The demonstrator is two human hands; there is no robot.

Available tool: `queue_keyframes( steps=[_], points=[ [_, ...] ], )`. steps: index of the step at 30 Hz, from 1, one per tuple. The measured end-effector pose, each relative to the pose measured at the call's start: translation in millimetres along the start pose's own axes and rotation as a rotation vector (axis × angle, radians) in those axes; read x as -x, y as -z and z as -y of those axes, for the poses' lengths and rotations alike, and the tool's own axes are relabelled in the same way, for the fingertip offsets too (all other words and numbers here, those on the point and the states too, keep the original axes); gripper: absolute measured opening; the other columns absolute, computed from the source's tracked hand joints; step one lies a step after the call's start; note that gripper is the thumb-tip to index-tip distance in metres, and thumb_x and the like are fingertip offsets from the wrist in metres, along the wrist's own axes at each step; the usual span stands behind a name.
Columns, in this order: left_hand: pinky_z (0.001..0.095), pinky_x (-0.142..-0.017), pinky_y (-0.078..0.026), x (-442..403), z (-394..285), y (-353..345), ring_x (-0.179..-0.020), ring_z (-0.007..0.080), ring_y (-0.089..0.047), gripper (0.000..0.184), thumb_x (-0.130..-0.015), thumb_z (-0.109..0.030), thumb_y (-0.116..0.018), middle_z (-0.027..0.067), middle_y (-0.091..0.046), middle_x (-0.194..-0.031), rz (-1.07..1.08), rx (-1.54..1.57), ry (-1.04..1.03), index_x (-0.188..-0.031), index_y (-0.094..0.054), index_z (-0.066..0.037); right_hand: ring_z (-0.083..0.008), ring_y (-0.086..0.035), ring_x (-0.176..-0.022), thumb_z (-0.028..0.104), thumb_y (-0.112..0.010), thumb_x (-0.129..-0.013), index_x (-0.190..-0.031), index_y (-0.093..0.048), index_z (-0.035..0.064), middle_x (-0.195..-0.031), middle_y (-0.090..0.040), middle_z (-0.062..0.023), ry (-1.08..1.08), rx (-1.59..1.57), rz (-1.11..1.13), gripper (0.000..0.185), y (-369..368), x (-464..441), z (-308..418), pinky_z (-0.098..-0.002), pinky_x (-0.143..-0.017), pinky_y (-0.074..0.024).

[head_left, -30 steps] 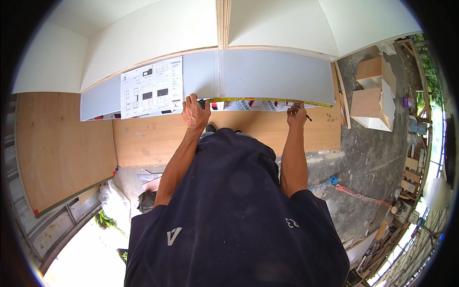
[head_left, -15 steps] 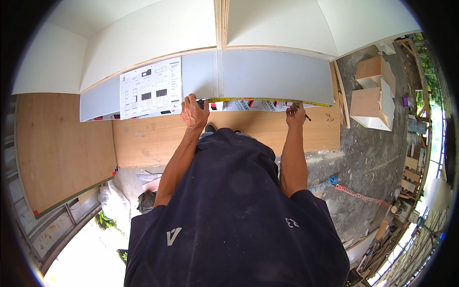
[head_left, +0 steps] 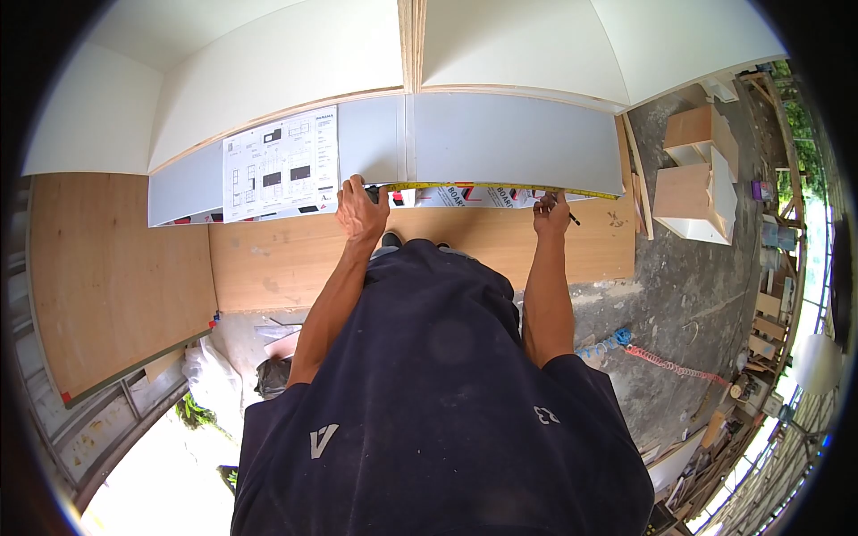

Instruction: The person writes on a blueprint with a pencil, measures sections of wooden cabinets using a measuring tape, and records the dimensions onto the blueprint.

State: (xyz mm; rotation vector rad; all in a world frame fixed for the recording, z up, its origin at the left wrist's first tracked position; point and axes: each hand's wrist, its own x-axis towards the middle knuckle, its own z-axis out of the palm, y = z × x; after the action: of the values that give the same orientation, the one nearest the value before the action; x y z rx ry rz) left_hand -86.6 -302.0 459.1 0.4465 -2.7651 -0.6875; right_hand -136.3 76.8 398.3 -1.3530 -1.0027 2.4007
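My left hand (head_left: 361,213) is closed round the dark case of a tape measure (head_left: 373,192) at the front edge of a grey panel (head_left: 518,134). The yellow tape blade (head_left: 474,186) runs out to the right along that edge, its end near the panel's right corner. My right hand (head_left: 551,214) is closed at the blade, fingers against its lower side. A dark pencil or pen (head_left: 575,221) sticks out of this hand to the right. To the left of my left hand, a printed sheet of drawings (head_left: 281,165) lies on the panel.
White cabinet compartments (head_left: 286,80) rise behind the panel. Below it lies a wooden board (head_left: 429,219), and another board (head_left: 121,277) stands left. Wooden boxes (head_left: 693,196) sit on the concrete floor at right, with a coiled red hose (head_left: 675,364) nearer me.
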Motion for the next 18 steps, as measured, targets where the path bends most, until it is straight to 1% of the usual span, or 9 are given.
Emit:
queue_keyframes(
  steps=[9,11,18],
  points=[
    [0.0486,-0.075,-0.052,0.0,-2.7,1.5,-0.096,0.0361,-0.06,0.04,-0.08,-0.027,-0.076,0.0152,-0.059,-0.099,0.005,-0.003,0.017,-0.107,-0.057,-0.002,-0.0109,-0.051,-0.069,0.034,-0.059,-0.101,-0.094,-0.057,0.0101,-0.081,-0.058,-0.0013,-0.003,0.007,0.016,0.025,0.8,-0.8,0.7,-0.0256,-0.057,-0.0403],
    [0.0492,-0.081,-0.049,-0.2,-2.3,0.5,-0.097,0.0363,-0.061,0.044,-0.079,-0.03,-0.077,0.0152,-0.062,-0.101,0.023,0.007,0.053,-0.108,-0.056,-0.005,-0.011,-0.051,-0.069,0.035,-0.059,-0.101,-0.094,-0.057,0.0099,-0.081,-0.058,-0.0012,-0.003,0.007,0.015,0.026,1.1,-1.8,0.2,-0.0259,-0.057,-0.0399],
    [0.0492,-0.081,-0.049,0.2,-2.3,0.0,-0.097,0.0365,-0.06,0.043,-0.079,-0.031,-0.077,0.0154,-0.062,-0.1,0.017,0.007,0.057,-0.106,-0.056,-0.005,-0.0111,-0.05,-0.07,0.036,-0.059,-0.101,-0.094,-0.057,0.0096,-0.082,-0.058,-0.0012,-0.013,0.001,0.023,0.027,2.4,-4.4,-0.5,-0.0257,-0.057,-0.0395]
  ],
)
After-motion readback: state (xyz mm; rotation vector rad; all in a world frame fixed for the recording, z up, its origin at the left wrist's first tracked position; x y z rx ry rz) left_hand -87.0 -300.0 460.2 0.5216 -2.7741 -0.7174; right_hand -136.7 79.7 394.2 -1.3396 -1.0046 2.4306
